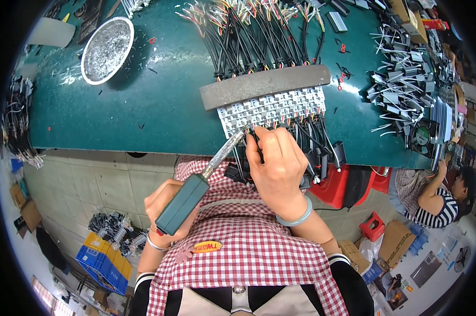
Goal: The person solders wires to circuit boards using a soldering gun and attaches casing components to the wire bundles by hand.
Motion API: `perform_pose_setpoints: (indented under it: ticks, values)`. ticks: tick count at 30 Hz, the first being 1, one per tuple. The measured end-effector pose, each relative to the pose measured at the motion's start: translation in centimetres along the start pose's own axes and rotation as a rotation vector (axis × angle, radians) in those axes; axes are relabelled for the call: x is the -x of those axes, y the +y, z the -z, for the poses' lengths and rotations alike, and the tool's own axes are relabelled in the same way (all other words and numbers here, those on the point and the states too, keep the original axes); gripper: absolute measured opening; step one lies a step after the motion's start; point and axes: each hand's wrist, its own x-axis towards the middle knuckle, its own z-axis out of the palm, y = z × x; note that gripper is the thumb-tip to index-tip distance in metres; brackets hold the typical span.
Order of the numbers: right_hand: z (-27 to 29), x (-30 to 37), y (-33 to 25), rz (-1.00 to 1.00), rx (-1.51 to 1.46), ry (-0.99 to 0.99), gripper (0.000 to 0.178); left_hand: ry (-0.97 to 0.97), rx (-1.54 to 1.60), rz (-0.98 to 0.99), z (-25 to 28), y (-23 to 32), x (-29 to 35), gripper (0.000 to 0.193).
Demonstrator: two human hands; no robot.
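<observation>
My left hand (170, 208) is closed around the boxy dark green handle of a soldering iron (183, 204). Its long silvery barrel slants up to the near edge of a row of small white circuit boards (272, 108), where wires join them. Beside the tip, my right hand (278, 166) pinches a thin wire (252, 132) against that edge; its fingertips partly hide the wire. Across the boards lies a grey metal bar (264, 86). Black cables (259, 39) with frayed coloured ends spread out behind it. More black cables with small housings (322, 152) hang off the near side.
On the green table (159, 116) stands a white bowl (107, 50) of silvery scraps. Bundles of grey parts with white ties (401, 79) and a small fan (421, 136) lie at right. Red stools (338, 189) stand under the table's edge; another person (432, 197) sits at far right.
</observation>
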Motion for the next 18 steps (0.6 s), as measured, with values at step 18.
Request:
perform_pose_setpoints:
  ticks: [18]
  values:
    - [0.06,-0.23,-0.12,-0.014,-0.018,0.023,0.025,0.015,-0.03,-0.015,0.15,0.41,-0.12,0.019]
